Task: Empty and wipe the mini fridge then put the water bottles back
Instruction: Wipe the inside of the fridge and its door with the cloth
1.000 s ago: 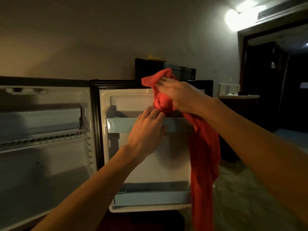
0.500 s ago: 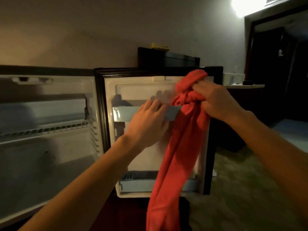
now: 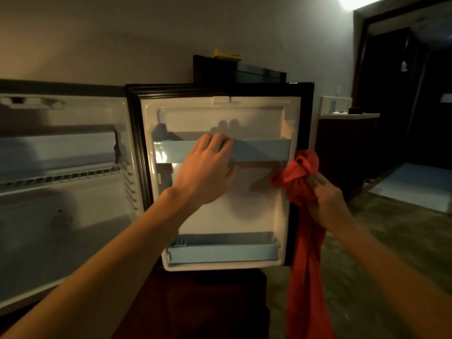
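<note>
The mini fridge (image 3: pixel 61 216) stands open on the left, its white inside holding one wire shelf (image 3: pixel 63 177) and no bottles. Its door (image 3: pixel 220 216) is swung wide and faces me. My left hand (image 3: pixel 210 167) grips the pale blue upper door shelf (image 3: pixel 261 150), fingers hooked over its top rim. My right hand (image 3: pixel 327 204) holds a bunched red cloth (image 3: pixel 303 172) at the door's right edge; the cloth's long tail hangs down past the door's bottom. A lower door shelf (image 3: pixel 225 250) is bare. No water bottles are in view.
A dark box (image 3: pixel 259 72) with a yellow item (image 3: pixel 226 55) on it sits behind the door top. To the right stand a dark cabinet (image 3: pixel 342 152) with a light counter, then a dark doorway (image 3: pixel 415 94). Carpet floor spreads lower right.
My right hand has carried the red cloth from the door's upper middle down and to the right, off the door's edge. My left hand has stayed on the upper door shelf.
</note>
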Demonstrator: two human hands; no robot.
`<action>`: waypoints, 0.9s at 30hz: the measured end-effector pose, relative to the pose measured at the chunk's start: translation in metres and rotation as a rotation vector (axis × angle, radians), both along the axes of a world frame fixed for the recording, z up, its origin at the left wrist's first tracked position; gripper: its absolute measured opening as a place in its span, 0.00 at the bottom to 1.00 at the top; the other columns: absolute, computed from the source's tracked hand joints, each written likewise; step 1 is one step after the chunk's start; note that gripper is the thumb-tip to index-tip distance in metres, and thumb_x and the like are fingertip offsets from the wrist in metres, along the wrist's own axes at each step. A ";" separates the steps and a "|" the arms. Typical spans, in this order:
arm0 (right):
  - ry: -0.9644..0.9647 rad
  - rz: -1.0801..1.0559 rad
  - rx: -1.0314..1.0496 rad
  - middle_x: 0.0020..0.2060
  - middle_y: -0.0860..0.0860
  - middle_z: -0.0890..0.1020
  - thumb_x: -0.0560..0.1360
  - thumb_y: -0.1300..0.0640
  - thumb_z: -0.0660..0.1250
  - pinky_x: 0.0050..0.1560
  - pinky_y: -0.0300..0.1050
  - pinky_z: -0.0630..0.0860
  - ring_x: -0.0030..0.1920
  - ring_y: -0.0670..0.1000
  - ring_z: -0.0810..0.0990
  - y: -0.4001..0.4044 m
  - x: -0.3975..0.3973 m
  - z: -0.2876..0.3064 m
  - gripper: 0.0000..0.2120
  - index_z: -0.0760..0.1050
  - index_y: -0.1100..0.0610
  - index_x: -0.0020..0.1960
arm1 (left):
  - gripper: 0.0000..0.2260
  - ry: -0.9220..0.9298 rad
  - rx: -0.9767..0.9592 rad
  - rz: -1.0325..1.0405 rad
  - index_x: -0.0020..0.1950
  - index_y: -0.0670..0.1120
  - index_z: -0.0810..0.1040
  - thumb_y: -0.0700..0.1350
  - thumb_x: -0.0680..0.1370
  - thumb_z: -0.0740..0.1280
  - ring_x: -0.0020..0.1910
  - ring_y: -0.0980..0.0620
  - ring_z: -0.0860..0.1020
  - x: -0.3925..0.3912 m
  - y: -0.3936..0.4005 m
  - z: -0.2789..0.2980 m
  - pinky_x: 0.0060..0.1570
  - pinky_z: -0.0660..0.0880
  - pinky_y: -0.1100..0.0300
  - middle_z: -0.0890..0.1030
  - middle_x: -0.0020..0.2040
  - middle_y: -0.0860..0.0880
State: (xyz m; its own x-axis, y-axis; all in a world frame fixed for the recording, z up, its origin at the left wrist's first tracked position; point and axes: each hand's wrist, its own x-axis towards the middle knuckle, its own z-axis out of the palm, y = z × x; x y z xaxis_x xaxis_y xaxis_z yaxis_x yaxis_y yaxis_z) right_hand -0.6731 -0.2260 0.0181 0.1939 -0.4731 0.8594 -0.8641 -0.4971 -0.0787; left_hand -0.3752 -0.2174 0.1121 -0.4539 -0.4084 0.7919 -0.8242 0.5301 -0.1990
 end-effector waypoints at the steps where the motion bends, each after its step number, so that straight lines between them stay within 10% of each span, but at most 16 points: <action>1: 0.018 0.003 0.041 0.60 0.68 0.77 0.75 0.55 0.61 0.65 0.48 0.70 0.59 0.66 0.78 -0.001 -0.003 -0.019 0.21 0.75 0.70 0.60 | 0.23 0.008 -0.002 0.002 0.67 0.41 0.72 0.51 0.77 0.67 0.59 0.42 0.72 -0.002 -0.001 -0.002 0.58 0.73 0.48 0.74 0.61 0.43; 9: -0.286 0.064 0.127 0.48 0.51 0.82 0.74 0.57 0.59 0.54 0.18 0.63 0.48 0.39 0.74 0.027 0.040 -0.100 0.10 0.72 0.51 0.54 | 0.26 0.024 -0.014 0.026 0.69 0.39 0.70 0.48 0.75 0.69 0.60 0.40 0.71 -0.007 -0.007 -0.007 0.62 0.71 0.46 0.74 0.63 0.42; 14: -0.306 0.051 0.178 0.53 0.53 0.82 0.73 0.67 0.65 0.53 0.41 0.79 0.48 0.51 0.82 0.022 0.039 -0.146 0.18 0.74 0.53 0.61 | 0.27 0.008 -0.032 0.041 0.71 0.38 0.69 0.47 0.75 0.69 0.63 0.39 0.69 -0.007 -0.010 -0.011 0.65 0.68 0.47 0.73 0.65 0.40; 27: -0.335 0.006 0.231 0.59 0.50 0.79 0.73 0.66 0.66 0.64 0.25 0.62 0.61 0.45 0.74 0.033 0.043 -0.162 0.21 0.75 0.53 0.65 | 0.25 0.001 -0.063 -0.040 0.73 0.42 0.69 0.46 0.77 0.65 0.79 0.39 0.53 -0.003 -0.013 -0.045 0.76 0.53 0.43 0.58 0.78 0.39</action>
State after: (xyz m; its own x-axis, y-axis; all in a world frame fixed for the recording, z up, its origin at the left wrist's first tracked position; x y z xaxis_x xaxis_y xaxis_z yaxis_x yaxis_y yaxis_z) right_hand -0.6300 -0.1926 -0.1439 -0.0757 -0.6612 0.7464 -0.7688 -0.4379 -0.4660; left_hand -0.3784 -0.2305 0.0669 -0.4684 -0.3396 0.8157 -0.8028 0.5491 -0.2324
